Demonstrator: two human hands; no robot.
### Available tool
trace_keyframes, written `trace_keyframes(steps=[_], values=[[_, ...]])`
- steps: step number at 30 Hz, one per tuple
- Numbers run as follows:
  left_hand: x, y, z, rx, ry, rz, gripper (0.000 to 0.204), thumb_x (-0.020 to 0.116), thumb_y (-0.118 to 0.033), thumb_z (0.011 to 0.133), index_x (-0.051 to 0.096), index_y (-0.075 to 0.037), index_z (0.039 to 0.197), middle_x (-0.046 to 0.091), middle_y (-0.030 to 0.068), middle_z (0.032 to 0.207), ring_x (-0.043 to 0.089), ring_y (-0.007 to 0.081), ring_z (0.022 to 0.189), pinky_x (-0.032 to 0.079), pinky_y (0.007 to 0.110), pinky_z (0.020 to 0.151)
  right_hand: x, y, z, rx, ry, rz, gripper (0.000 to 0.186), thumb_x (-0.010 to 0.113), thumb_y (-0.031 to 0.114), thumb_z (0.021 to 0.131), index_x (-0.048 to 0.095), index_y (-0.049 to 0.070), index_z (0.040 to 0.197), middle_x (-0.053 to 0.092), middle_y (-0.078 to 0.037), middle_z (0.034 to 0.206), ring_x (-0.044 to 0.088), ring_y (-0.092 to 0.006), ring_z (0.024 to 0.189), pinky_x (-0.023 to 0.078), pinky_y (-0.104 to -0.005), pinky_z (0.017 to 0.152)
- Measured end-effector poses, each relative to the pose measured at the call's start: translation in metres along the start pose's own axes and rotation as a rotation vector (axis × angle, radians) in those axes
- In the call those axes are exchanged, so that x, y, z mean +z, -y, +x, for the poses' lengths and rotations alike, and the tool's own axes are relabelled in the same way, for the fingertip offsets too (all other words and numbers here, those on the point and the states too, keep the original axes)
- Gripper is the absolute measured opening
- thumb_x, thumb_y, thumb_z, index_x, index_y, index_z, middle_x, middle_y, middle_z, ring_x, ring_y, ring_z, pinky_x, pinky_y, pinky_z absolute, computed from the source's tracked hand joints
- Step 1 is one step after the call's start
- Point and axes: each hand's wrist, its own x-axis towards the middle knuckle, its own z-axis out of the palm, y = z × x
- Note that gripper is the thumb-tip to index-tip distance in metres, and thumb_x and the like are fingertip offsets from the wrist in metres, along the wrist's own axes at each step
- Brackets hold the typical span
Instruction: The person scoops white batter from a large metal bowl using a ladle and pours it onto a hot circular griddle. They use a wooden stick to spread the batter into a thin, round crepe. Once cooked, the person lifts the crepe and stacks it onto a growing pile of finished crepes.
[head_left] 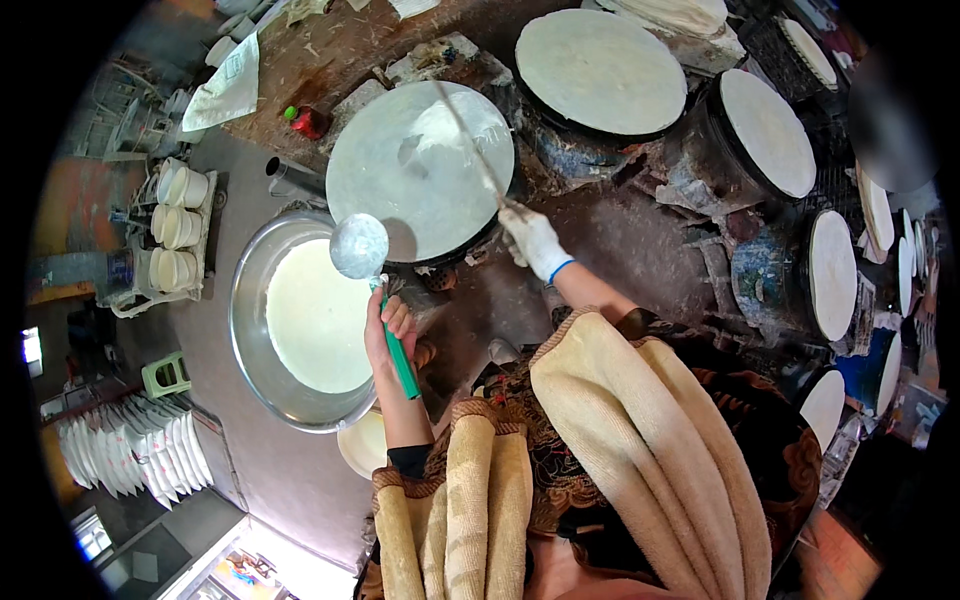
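The left hand (376, 335) is closed round the green handle of a ladle (359, 246), and the gloved right hand (535, 243) grips the near end of a stick (468, 140). The ladle appears over the near-left edge of a round plate (360, 155), where the plate meets the basin (250, 330) of white liquid (315, 320). Holding it there likely keeps plate and basin both in easy reach and lets drips fall between them. The basin presumably stands close beside the plate for the same reason. The glove probably guards the hand that works over the plate, while the left hand is bare.

The ladle's long axis runs away from the person and slightly left, bowl at the far end, handle end back toward the body. Whether the bowl shows its hollow or its back, I cannot tell. The stick slants the same way, forward and left, its far end across the plate near a whiter patch (455, 125); that tip is blurred.
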Motion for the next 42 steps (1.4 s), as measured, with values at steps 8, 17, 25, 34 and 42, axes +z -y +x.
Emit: trace_keyframes(steps=[8, 17, 25, 34, 42], values=[[0.009, 0.003, 0.01, -0.066, -0.061, 0.182, 0.034, 0.042, -0.024, 0.101, 0.043, -0.009, 0.071, 0.038, -0.0021, 0.053, 0.036, 0.0084, 0.038, 0.032, 0.022, 0.032, -0.057, 0.054, 0.092, -0.234, -0.024, -0.249, 0.047, 0.052, 0.039, 0.093, 0.057, 0.008, 0.128, 0.055, -0.002, 0.07, 0.046, -0.0107, 0.052, 0.039, -0.0255, 0.047], [0.004, -0.034, 0.058, -0.048, -0.238, 0.334, 0.033, 0.048, -0.035, 0.096, 0.043, -0.012, 0.074, 0.039, -0.0006, 0.054, 0.037, 0.0111, 0.041, 0.032, 0.023, 0.036, -0.039, 0.081, 0.05, -0.304, 0.415, -0.792, 0.042, 0.053, 0.032, 0.094, 0.055, 0.011, 0.131, 0.052, 0.001, 0.068, 0.047, -0.0094, 0.059, 0.042, -0.0258, 0.054], [0.034, -0.004, 0.122, 0.155, -0.38, 0.754, 0.016, 0.049, -0.024, 0.094, 0.047, -0.008, 0.096, 0.048, 0.0011, 0.063, 0.045, 0.0114, 0.047, 0.039, 0.026, 0.039, -0.037, -0.013, 0.009, -0.262, 0.007, -0.421, 0.045, 0.05, 0.034, 0.093, 0.051, 0.012, 0.133, 0.059, -0.006, 0.074, 0.054, -0.0108, 0.059, 0.045, -0.0246, 0.053], [0.044, 0.029, 0.131, 0.267, -0.388, 0.754, 0.016, 0.046, -0.024, 0.095, 0.045, -0.008, 0.093, 0.047, 0.0012, 0.064, 0.044, 0.0121, 0.048, 0.039, 0.026, 0.041, 0.006, 0.024, 0.0, -0.121, 0.195, -0.337, 0.045, 0.048, 0.029, 0.096, 0.048, 0.008, 0.136, 0.049, 0.002, 0.066, 0.043, -0.0067, 0.055, 0.037, -0.0225, 0.048], [0.04, 0.008, 0.105, -0.067, -0.034, -0.138, 0.026, 0.043, -0.023, 0.098, 0.042, -0.011, 0.075, 0.039, -0.0023, 0.057, 0.038, 0.0094, 0.044, 0.034, 0.024, 0.039, 0.012, 0.026, -0.017, 0.009, 0.317, -0.357, 0.046, 0.049, 0.033, 0.095, 0.05, 0.012, 0.135, 0.049, 0.002, 0.064, 0.043, -0.0071, 0.05, 0.036, -0.0235, 0.041]])
